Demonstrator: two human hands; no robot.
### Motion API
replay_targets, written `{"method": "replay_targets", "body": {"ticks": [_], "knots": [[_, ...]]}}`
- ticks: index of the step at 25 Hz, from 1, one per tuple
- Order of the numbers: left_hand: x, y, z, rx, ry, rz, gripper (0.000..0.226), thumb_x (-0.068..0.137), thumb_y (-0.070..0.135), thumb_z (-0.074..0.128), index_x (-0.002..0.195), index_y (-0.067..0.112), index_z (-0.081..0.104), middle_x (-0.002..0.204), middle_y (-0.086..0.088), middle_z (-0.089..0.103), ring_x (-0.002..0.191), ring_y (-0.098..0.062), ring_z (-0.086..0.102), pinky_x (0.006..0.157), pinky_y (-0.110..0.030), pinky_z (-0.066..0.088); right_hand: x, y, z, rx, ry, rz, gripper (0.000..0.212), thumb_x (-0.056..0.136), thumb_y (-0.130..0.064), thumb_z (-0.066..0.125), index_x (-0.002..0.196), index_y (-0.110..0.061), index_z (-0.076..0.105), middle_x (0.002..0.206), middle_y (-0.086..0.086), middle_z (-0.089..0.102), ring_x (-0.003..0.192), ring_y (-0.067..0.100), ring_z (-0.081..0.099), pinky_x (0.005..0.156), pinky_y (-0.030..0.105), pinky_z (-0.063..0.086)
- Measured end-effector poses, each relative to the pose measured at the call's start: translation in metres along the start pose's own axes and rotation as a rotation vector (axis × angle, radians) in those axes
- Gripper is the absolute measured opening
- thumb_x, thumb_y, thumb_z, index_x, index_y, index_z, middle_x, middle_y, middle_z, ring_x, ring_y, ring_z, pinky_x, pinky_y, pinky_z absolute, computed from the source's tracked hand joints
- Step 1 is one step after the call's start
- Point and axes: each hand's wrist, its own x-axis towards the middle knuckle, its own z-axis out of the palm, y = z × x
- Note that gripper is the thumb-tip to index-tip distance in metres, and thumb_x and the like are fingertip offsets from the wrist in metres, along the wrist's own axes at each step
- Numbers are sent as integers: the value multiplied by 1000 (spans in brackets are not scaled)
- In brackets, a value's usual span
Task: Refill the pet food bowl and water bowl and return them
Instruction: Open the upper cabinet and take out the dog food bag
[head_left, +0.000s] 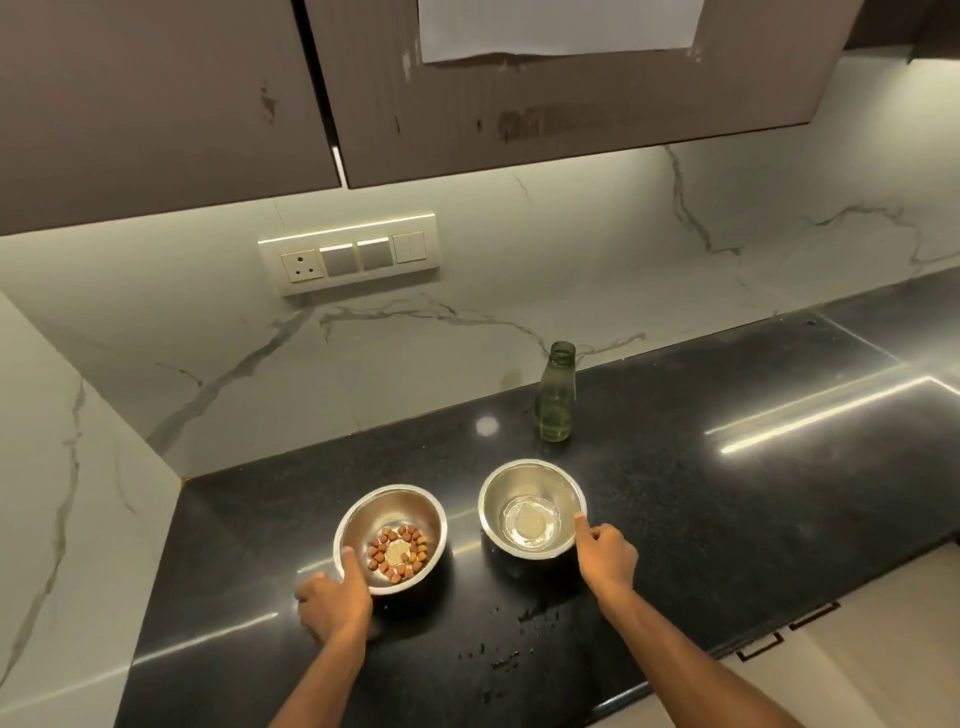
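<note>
Two steel bowls stand side by side on the black counter (727, 467). The food bowl (410, 506) on the left holds a ring of brown kibble in its bottom. The water bowl (519, 480) on the right holds a little clear water. My left hand (332, 597) grips the food bowl's near left rim, thumb inside. My right hand (605, 556) pinches the water bowl's near right rim. Behind the water bowl an uncapped green bottle (557, 395) stands upright by the wall, with a little liquid at its bottom.
A marble backsplash with a switch and socket panel (350, 253) runs behind the counter, and a side wall closes it on the left. Brown wall cabinets (519, 104) hang overhead. Water drops (509, 660) lie near the counter's front edge. Drawer handles (789, 629) show below at right.
</note>
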Motion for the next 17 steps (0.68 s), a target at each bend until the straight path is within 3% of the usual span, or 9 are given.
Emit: {"method": "replay_targets", "body": {"ticks": [2,5,7,9,11,14,17], "knots": [[-10,30,-9,-53,90,98,63,105,48,58,142,-3,55,149,-30,53,143,-48,47,115,-59,39,-6,-17,-9,-74,138,-155,35,106,-43,60,102,-9,68,111,14,69,106,31,65,92,44,55],[-28,92,-12,-369,27,284,53,106,48,52,135,6,63,138,-19,66,130,-39,61,112,-56,47,-25,-70,-26,-130,276,-505,28,103,-43,63,116,-19,66,131,9,61,122,27,55,93,38,51],[-47,145,-8,-710,-202,267,55,111,49,40,145,10,58,144,-16,65,133,-33,63,115,-46,48,-42,-118,-37,-103,382,-754,32,102,-41,66,124,-18,64,144,9,56,131,28,51,104,44,52],[-82,206,-12,-1070,-528,225,64,115,50,26,155,4,49,152,-18,59,145,-33,56,118,-40,42,-65,-171,-56,-41,475,-989,38,102,-41,67,131,-16,61,156,11,49,143,32,46,115,46,43],[-119,260,-24,-1317,-748,130,76,112,60,21,149,2,54,149,-18,62,143,-32,58,118,-39,42,-92,-222,-77,-24,542,-1196,46,102,-45,62,138,-16,59,167,15,41,154,35,38,122,48,35],[-166,310,-53,-1486,-911,78,85,106,70,22,138,5,66,139,-17,73,129,-30,72,112,-40,53,-135,-289,-109,-62,631,-1470,58,104,-52,54,151,-20,44,174,21,31,163,38,28,129,55,30],[-203,329,-73,-1535,-970,102,84,104,73,29,123,8,79,125,-14,77,98,-22,83,89,-33,66,-175,-343,-135,-55,677,-1607,64,105,-52,54,157,-22,34,176,22,25,165,40,20,132,58,24]]}}
